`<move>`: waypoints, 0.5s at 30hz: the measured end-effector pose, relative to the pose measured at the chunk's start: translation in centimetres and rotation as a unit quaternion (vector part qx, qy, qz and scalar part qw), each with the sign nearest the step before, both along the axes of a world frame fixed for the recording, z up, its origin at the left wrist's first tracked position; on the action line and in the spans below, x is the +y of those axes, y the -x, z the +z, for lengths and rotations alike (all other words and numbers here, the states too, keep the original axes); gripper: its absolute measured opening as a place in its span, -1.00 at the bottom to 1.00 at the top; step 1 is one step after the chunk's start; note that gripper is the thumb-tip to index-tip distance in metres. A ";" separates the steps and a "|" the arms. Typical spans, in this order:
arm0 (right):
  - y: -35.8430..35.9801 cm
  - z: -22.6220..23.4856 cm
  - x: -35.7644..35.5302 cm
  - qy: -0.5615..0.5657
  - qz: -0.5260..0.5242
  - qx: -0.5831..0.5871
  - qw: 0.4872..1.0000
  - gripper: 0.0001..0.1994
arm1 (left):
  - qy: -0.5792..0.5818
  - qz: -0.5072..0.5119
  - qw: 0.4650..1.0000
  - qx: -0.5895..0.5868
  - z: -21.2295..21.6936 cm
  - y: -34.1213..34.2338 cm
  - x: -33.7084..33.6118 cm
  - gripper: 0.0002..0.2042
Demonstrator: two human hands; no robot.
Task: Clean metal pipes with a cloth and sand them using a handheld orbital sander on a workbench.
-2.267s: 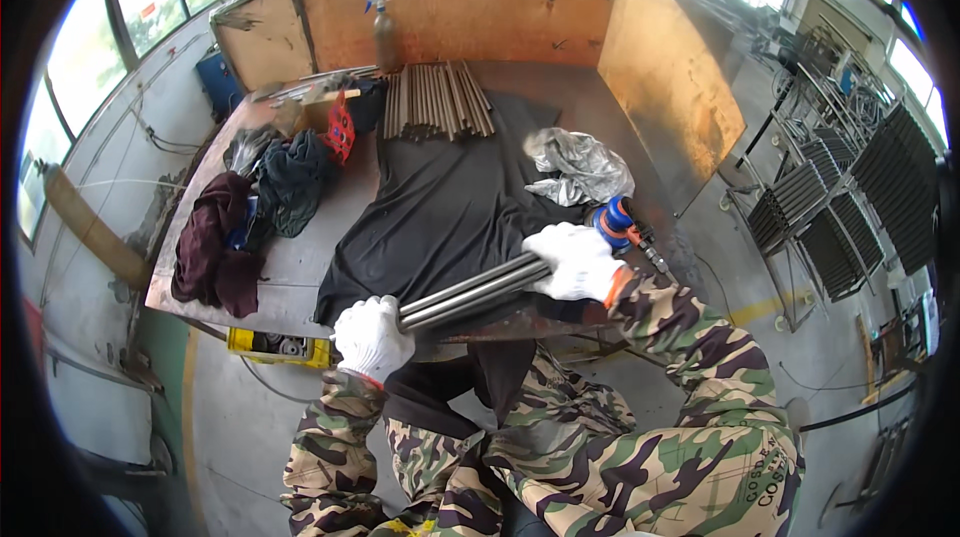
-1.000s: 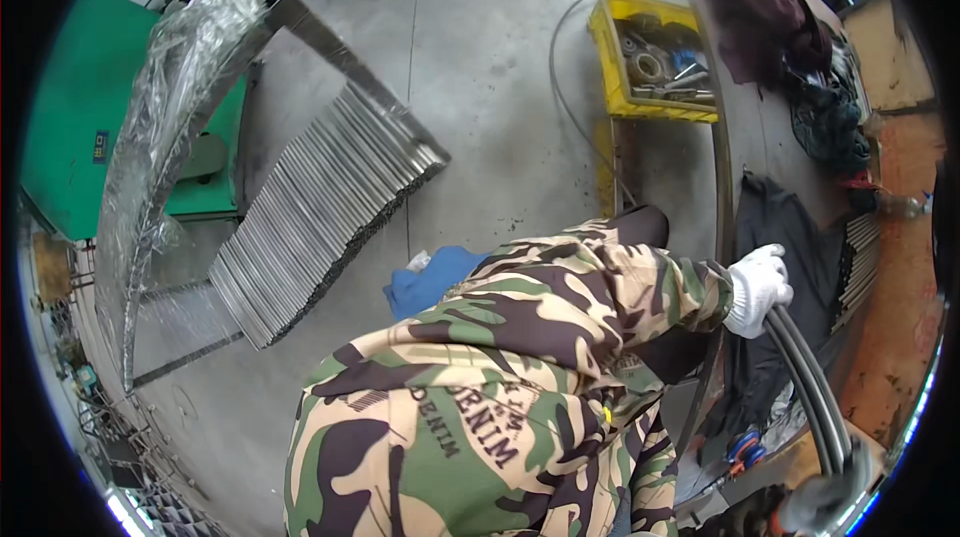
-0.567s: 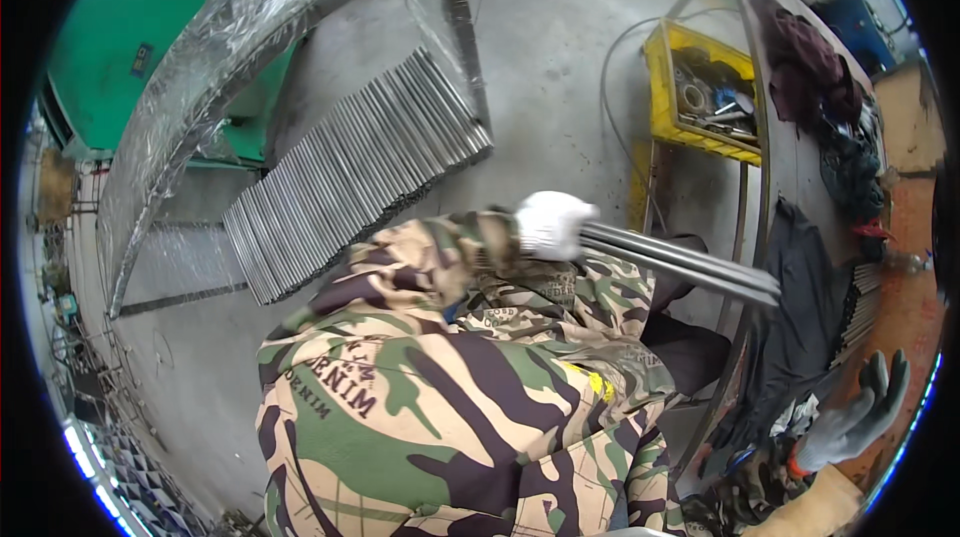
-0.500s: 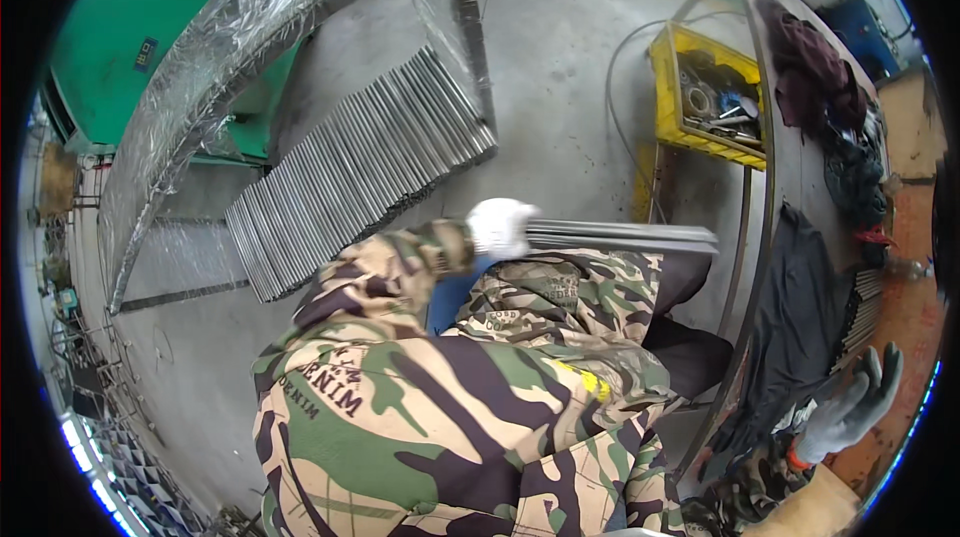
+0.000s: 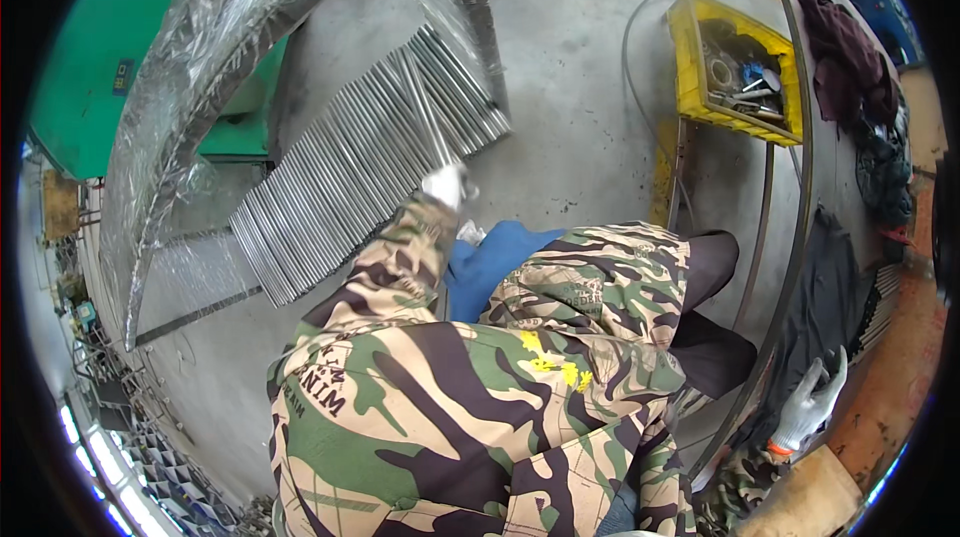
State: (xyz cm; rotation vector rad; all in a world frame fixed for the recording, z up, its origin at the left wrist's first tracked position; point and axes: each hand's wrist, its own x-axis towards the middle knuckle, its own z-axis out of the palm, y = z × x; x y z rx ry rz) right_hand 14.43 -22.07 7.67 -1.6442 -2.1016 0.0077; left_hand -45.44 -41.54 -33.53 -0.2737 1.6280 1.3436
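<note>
My left hand (image 5: 445,185), in a white glove, is closed around the near end of a few grey metal rods (image 5: 427,112). These rods lie across the right part of a long row of similar metal rods (image 5: 335,167), at a slight slant to it. At the lower right my right hand (image 5: 812,402), in a whitish glove with an orange cuff, is empty with its fingers apart. It is beside a dark cloth (image 5: 815,287) and an orange-brown surface (image 5: 900,377).
Clear plastic film (image 5: 175,117) wraps a curved frame at the left, near a green cabinet (image 5: 80,67). A yellow crate (image 5: 740,117) of metal parts stands at the upper right. A frame edge (image 5: 800,187) runs down the right. Several rods (image 5: 880,307) lie beyond the dark cloth.
My left hand has moved forward and left, swinging the rods from over my lap onto the row. My right hand has shifted slightly left and down. The view has shifted a little.
</note>
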 end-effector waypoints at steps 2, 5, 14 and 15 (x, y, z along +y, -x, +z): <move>-0.7 0.1 -0.5 0.048 -0.040 -0.019 0.998 -0.57 | 0.007 0.081 0.995 -0.060 -1.8 2.1 3.3 -0.84; -1.9 0.3 -1.6 0.062 -0.079 -0.077 0.992 -0.57 | 0.076 0.015 0.997 -0.020 -3.4 4.4 6.5 -0.82; -3.4 -1.8 -5.1 0.074 -0.086 -0.116 0.987 -0.60 | 0.038 0.058 0.984 -0.164 -6.0 6.4 9.9 -0.87; -3.4 -1.9 -5.3 0.081 -0.087 -0.122 0.985 -0.60 | 0.006 0.081 0.979 -0.187 -5.7 6.5 9.3 -0.87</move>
